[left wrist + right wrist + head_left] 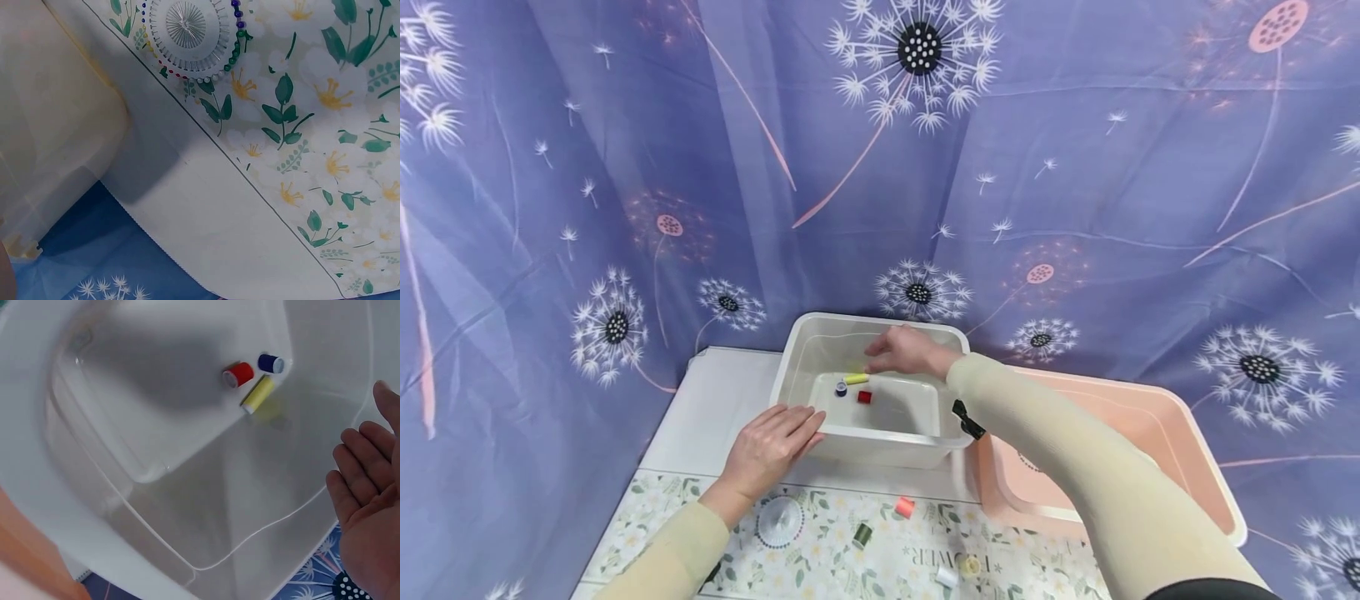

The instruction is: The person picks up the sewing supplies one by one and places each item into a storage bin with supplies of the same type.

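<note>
In the head view, my left hand [769,448] grips the near left rim of the white basin [880,457], fingers over the edge and thumb low on the outside. My right hand [904,350] hangs inside the basin near its far wall. Seen from the right wrist, its fingers are loosely bent and hold nothing. Three thread spools lie on the basin floor close together: a yellow spool [258,394], a red spool [238,374] and a dark blue spool [270,363]. The yellow one is nearest my right hand in the head view.
A pink basin [1213,467] stands to the right, partly behind my right arm. On the flowered table mat [820,575] lie an orange-red spool [905,507], a dark green spool [862,535], a white spool [947,576], a pale yellow spool [971,567] and a pin wheel [187,34]. A blue-purple dandelion curtain [850,250] hangs behind.
</note>
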{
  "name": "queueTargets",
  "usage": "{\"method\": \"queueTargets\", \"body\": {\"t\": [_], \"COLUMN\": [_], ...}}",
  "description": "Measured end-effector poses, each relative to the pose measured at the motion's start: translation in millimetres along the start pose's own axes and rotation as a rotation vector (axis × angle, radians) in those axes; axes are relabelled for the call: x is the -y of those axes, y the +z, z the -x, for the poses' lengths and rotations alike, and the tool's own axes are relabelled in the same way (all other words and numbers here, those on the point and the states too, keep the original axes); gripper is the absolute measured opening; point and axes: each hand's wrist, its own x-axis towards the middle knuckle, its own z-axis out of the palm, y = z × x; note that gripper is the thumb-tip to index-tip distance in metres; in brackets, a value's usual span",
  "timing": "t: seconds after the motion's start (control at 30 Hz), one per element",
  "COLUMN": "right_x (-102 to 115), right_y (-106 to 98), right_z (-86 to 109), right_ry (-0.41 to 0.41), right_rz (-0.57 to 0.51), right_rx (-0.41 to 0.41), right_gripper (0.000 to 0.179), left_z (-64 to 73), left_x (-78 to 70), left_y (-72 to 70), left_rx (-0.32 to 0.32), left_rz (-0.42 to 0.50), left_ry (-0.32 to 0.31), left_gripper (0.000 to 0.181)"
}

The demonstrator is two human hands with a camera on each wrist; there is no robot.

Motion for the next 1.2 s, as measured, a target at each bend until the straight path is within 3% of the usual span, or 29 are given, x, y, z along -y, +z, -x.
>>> {"method": "queueTargets", "body": {"t": [0.27,0.6,0.9,1.2], "right_x": [8,31,42,49], "right_y": [-2,-5,-10,-11], "right_z": [21.3,58.2,86.3,117.3], "right_ry": [-0.003,-0.154,-0.196,-0.199], "right_rz": [-0.162,-0.189,-0.099,-0.161], "right_rx": [-0.031,-0.093,-0.104,-0.146], "right_gripper": [0.043,0.043,0.046,0.050], "left_z": [-1.3,-1.0,1.4,-0.9], "left_x": [0.2,-1.0,0.9,-0.4], "left_y": [-0.4,-0.9,-0.3,-0.1], "left_rx": [-0.005,-0.004,0.003,-0.024], "left_rz": [0.007,0.019,0.032,0.036], "left_ry": [-0.001,-0.005,-0.014,-0.001], "left_gripper": [0.034,0.037,0.035,0.036]}}
